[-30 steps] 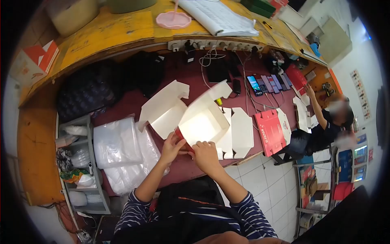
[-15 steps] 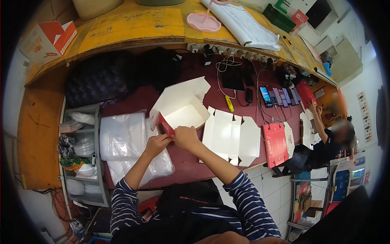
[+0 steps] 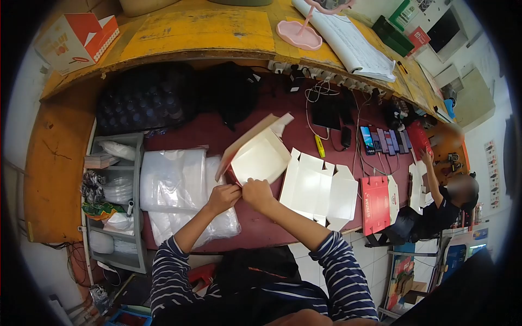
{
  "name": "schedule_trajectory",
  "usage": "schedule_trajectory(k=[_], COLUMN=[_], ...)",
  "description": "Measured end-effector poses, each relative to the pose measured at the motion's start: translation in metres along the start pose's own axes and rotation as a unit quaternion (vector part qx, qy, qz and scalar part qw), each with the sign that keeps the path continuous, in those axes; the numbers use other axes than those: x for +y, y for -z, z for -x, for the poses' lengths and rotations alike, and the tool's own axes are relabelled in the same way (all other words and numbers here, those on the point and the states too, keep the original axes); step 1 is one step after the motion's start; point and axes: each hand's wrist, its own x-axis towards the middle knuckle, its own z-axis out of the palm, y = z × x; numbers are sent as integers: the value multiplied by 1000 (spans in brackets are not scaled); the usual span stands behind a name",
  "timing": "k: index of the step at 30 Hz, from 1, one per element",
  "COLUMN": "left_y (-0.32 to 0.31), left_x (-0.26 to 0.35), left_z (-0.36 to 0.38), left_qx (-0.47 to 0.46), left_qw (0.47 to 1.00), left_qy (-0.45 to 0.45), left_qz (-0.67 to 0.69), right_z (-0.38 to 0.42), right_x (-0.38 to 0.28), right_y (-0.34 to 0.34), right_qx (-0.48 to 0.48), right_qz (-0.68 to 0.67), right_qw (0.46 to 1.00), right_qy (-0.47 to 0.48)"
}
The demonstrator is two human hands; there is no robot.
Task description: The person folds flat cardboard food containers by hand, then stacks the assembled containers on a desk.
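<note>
A partly folded cardboard box (image 3: 262,157), white inside and red outside, stands on the dark red table in front of me. Its lid panel is raised along the far left side. My left hand (image 3: 224,199) pinches the near left corner of the box. Right beside it, my right hand (image 3: 258,194) is closed over the near wall, knuckles up. The fingertips of both hands meet at this corner and are partly hidden. An unfolded white box blank (image 3: 318,187) lies just right of the box.
Clear plastic bags (image 3: 174,182) lie on the left, alongside a grey drawer rack (image 3: 138,217). A red printed box blank (image 3: 376,204), several phones (image 3: 368,140), cables and a yellow highlighter (image 3: 319,146) are to the right. Another person (image 3: 427,201) reaches toward a red box (image 3: 417,138).
The red flap between my hands has folded in and is now mostly covered. The raised lid has tilted more upright. My view has shifted slightly, and the other person's arm has moved.
</note>
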Motion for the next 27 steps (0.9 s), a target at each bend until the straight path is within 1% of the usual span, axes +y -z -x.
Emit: schedule_trajectory(k=[1,2,3,5,6,7,8,10,11,13,14,15,17,18,19,20,21,22,23,24,25,27], left_y=[0,-2,-6,-9,-11,-11,-11,-10,-11,-21,-26,-30,-34,-33,-32,-33,-35,-44,-44,-45,-46,-50], left_x=[1,4,6,8,6,5,2,-5,-5,-1,2,2,4,6,9,13,16,17,23,28,33,33], left_z=[2,5,8,7,6,4,1,-1,1,7,9,11,9,13,11,9,9,18,12,5,-3,-12], left_qx=[-16,-15,-27,-39,-60,-81,-80,-2,-7,-59,-90,-92,-21,-98,-96,-15,66,63,60,82,103,101], left_qw=[1000,1000,999,999,998,996,996,986,988,969,960,963,969,961,963,977,983,986,986,988,989,991], left_qy=[4,5,13,17,2,-14,-16,80,73,129,168,155,178,227,219,176,133,156,155,131,106,93], left_qz=[-16,-20,-18,-13,-29,-46,-44,-144,-139,-203,-203,-199,-168,-127,-127,-118,-105,-2,5,-2,-10,-8], right_z=[-1,-8,-13,-22,-28,-28,-26,-24,-23,-23,-29,-35,-41,-43,-46,-48,-50,-50,-46,-48,-53,-66], right_x=[1,4,2,-4,-6,-7,-9,-14,-15,-16,-16,-13,4,18,34,49,62,73,82,93,103,124], right_y=[3,2,2,0,-7,-6,-5,-2,3,0,-9,-15,-21,-21,-17,-13,-9,-6,17,25,23,7], right_qx=[-49,-69,-67,83,83,85,99,111,105,99,69,41,36,-21,-77,-99,12,118,262,383,380,338], right_qz=[-45,-82,-82,-163,-113,-111,-96,-83,-75,-67,-61,-55,-76,-134,-191,-226,-219,-209,-165,-88,-90,-124], right_qw=[998,994,994,982,988,988,987,985,986,987,991,995,993,989,978,969,976,970,947,912,912,919], right_qy=[2,-1,1,-54,-69,-72,-86,-106,-102,-109,-92,-75,-82,-54,-23,22,-9,-41,-80,-115,-122,-160])
